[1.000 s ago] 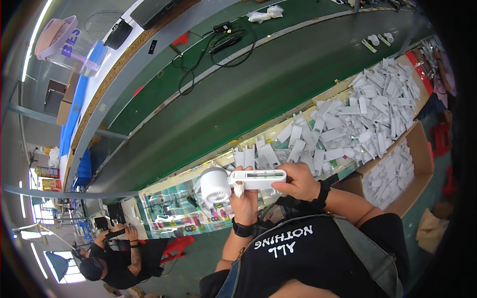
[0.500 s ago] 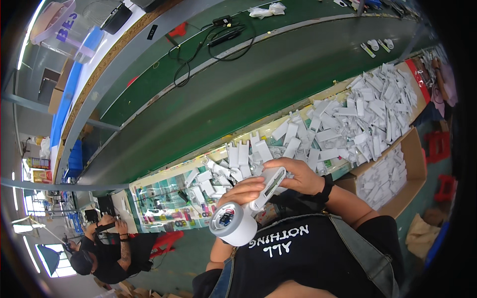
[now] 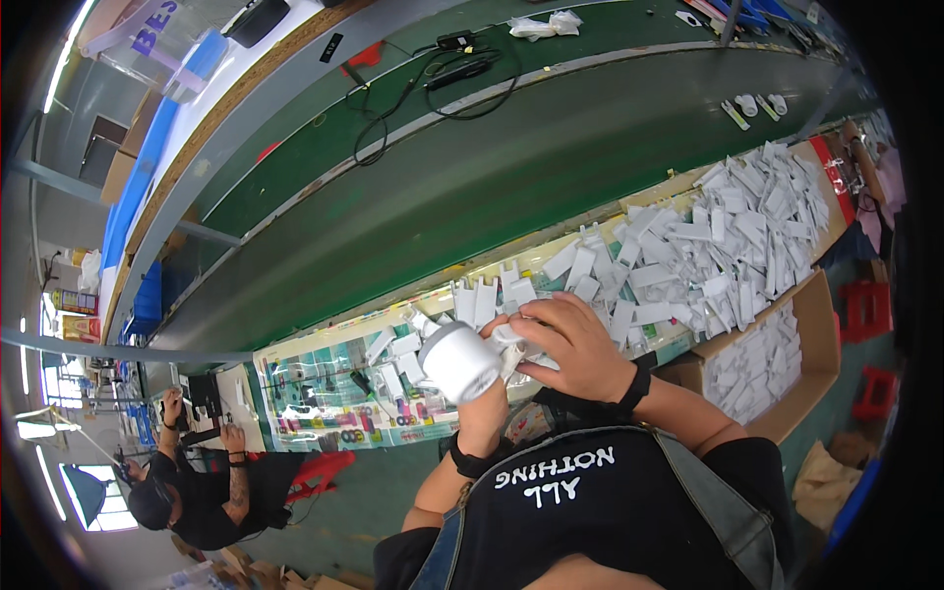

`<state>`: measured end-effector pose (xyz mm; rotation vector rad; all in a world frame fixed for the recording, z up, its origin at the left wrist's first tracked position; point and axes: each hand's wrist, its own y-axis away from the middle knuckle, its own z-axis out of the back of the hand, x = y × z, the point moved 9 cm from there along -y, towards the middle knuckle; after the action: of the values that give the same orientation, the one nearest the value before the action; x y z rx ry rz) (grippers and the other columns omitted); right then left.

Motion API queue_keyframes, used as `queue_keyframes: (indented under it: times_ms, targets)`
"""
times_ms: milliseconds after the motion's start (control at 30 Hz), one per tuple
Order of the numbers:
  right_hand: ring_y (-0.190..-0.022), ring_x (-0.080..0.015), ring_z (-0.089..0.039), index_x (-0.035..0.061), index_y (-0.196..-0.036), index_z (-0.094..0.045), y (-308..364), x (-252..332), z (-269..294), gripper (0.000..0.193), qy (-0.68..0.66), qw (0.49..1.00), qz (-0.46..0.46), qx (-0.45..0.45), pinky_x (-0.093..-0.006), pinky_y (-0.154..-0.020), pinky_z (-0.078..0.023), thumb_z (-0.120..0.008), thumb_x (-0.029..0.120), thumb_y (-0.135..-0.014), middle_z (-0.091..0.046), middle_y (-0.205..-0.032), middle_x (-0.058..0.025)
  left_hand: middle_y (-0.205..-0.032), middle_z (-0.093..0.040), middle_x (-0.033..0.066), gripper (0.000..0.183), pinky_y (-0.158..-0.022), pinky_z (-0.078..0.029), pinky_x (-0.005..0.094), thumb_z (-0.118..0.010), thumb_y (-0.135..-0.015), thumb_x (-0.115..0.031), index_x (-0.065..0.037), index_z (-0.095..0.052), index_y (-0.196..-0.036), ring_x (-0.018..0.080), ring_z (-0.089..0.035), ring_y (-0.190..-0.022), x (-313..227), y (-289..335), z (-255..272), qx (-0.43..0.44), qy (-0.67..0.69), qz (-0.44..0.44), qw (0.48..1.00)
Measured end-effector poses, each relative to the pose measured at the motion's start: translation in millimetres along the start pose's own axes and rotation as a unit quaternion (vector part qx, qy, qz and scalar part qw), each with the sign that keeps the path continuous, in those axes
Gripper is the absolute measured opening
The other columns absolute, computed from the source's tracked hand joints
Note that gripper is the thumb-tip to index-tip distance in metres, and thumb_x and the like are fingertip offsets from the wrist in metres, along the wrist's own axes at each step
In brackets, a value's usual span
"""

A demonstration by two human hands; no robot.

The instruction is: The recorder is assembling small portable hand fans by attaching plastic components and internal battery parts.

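Left hand (image 3: 482, 418) is gripping the white round-headed device (image 3: 462, 364) above the table (image 3: 315, 362), fingers mostly hidden. Right hand (image 3: 582, 344) is closing thumb and fingers around its handle (image 3: 506, 335). White plastic parts (image 3: 733, 236) are lying alongside.

right grip (image 3: 568, 339) curled, just beside left grip (image 3: 486, 405)
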<state>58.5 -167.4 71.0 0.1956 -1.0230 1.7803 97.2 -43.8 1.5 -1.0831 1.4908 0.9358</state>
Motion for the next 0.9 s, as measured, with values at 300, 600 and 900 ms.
queue_keyframes:
  times_ms: [300,600,900]
  targets:
    - [-0.104,-0.0287,-0.052,0.0052,-0.116,-0.052,3.5,-8.2,-10.8,0.051,-0.016,0.999,-0.040,-0.016,-0.0440,-0.092,-0.040,-0.069,0.016,-0.069,-0.053,-0.113,-0.0109,-0.125,-0.051,0.0091,0.046,-0.082,-0.048,0.0282,-0.058,-0.088,-0.013,0.000,-0.042,-0.128,0.0166,-0.053,-0.106,33.7,0.2,-1.6,-0.003,0.231,0.134,0.964]
    - [-0.105,-0.0285,-0.053,0.0026,-0.115,-0.051,21.2,-8.5,3.4,0.051,-0.062,0.995,0.080,-0.006,-0.0440,-0.091,-0.040,-0.070,0.013,-0.068,-0.053,-0.117,-0.0133,-0.129,-0.047,0.0151,0.041,-0.095,-0.046,0.0404,-0.049,-0.092,-0.015,0.000,-0.039,-0.129,0.0268,-0.052,-0.114,33.6,-12.3,-0.9,0.001,0.369,0.153,0.917]
    - [-0.084,-0.0283,-0.057,0.0049,-0.112,-0.053,22.5,-61.9,19.6,0.047,-0.150,0.962,-0.213,-0.080,-0.0345,-0.072,-0.044,-0.061,0.000,-0.066,-0.056,-0.095,-0.0128,-0.131,-0.043,0.0195,0.040,-0.098,-0.044,0.0433,-0.045,-0.093,-0.009,0.003,-0.037,-0.130,0.0280,-0.048,-0.118,29.0,-10.4,2.7,-0.003,0.355,0.155,0.922]
